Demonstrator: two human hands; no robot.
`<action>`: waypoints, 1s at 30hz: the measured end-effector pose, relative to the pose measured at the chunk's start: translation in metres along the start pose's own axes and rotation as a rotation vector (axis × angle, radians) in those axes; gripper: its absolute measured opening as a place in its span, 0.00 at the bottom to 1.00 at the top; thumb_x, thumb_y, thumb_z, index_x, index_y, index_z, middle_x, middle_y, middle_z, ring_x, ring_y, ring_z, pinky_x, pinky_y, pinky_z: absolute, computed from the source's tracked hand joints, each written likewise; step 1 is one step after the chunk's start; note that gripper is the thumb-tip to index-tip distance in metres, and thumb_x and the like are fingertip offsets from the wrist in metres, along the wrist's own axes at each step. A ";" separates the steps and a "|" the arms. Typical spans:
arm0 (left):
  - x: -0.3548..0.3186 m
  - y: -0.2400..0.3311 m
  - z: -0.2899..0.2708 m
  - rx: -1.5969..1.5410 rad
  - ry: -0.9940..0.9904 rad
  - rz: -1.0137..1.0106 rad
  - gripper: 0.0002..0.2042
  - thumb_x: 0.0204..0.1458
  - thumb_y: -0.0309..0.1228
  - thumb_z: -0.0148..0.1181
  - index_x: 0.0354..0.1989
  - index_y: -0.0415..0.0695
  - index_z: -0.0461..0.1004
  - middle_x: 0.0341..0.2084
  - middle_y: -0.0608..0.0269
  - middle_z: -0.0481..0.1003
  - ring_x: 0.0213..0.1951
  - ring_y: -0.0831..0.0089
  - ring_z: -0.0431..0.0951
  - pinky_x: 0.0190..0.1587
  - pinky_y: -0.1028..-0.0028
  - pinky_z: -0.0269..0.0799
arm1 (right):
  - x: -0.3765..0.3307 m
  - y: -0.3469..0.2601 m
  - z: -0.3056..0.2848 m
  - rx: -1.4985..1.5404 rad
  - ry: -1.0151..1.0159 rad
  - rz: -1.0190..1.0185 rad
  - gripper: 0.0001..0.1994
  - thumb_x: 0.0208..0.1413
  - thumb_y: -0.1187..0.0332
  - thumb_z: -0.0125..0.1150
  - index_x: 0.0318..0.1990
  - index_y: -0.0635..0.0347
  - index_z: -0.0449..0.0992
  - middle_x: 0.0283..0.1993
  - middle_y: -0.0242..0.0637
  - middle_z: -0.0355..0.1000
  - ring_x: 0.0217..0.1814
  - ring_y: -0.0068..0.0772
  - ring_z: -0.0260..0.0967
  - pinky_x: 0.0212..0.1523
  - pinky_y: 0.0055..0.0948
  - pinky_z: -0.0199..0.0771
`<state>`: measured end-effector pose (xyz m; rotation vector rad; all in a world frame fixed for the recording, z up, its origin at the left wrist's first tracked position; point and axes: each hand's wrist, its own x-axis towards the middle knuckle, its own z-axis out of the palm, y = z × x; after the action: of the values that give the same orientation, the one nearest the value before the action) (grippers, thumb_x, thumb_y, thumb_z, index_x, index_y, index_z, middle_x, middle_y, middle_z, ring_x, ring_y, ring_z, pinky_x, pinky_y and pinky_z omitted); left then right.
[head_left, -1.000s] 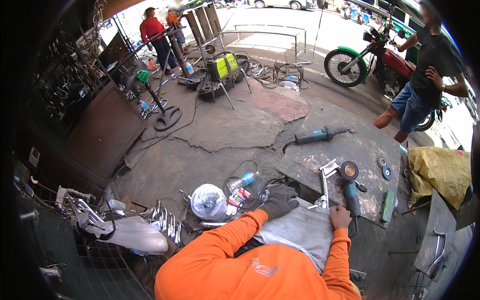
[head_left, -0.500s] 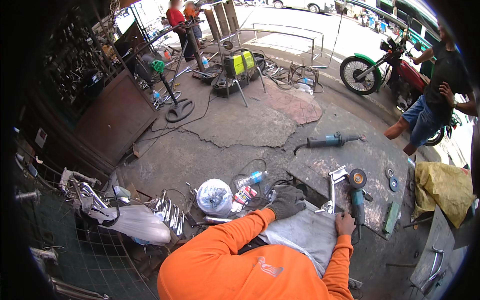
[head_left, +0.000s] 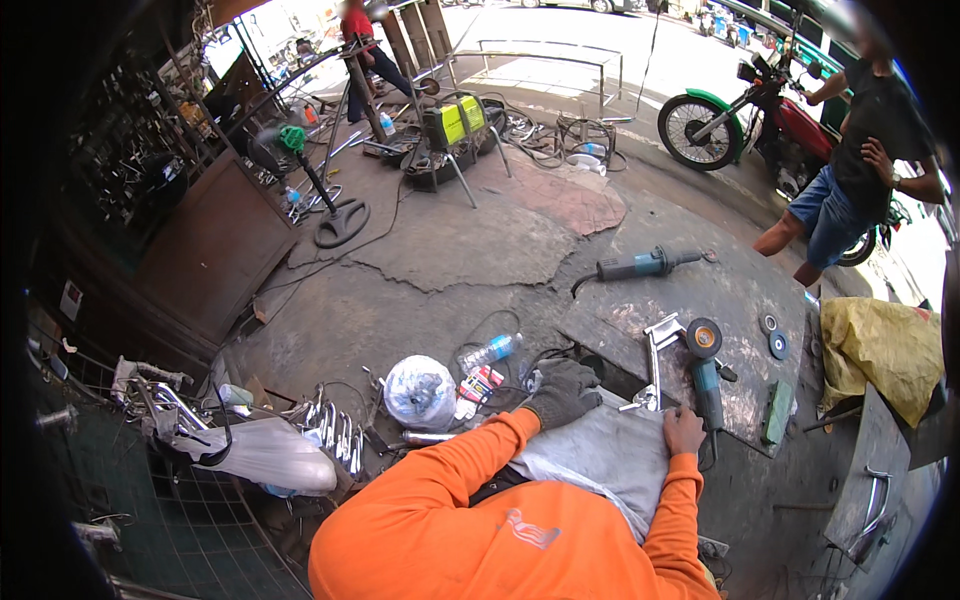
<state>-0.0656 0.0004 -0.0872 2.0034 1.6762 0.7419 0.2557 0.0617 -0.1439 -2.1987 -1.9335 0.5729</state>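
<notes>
1. Draped pale-grey cloth (head_left: 590, 462); bare right hand (head_left: 683, 432) at its right edge, cannot tell if clamped.
2. Dark-gloved left hand (head_left: 563, 394) at its far-left corner, grip likewise unclear.
3. Shiny silver angled metal part (head_left: 654, 372) at its far edge, between both hands.

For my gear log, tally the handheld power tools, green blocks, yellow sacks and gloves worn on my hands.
Handheld power tools: 2
Green block: 1
Yellow sack: 1
Glove, on the left hand: 1
Total: 5
</notes>
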 end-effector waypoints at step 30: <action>-0.001 0.009 0.002 0.053 0.248 0.302 0.11 0.56 0.36 0.71 0.42 0.42 0.86 0.46 0.58 0.84 0.52 0.55 0.80 0.61 0.54 0.72 | -0.002 -0.002 0.000 0.041 0.092 0.006 0.20 0.62 0.49 0.60 0.47 0.54 0.85 0.49 0.50 0.85 0.58 0.61 0.80 0.59 0.62 0.75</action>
<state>-0.0574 -0.0025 -0.0834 2.3123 1.5500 1.1002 0.2534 0.0598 -0.1428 -2.1674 -1.8538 0.4985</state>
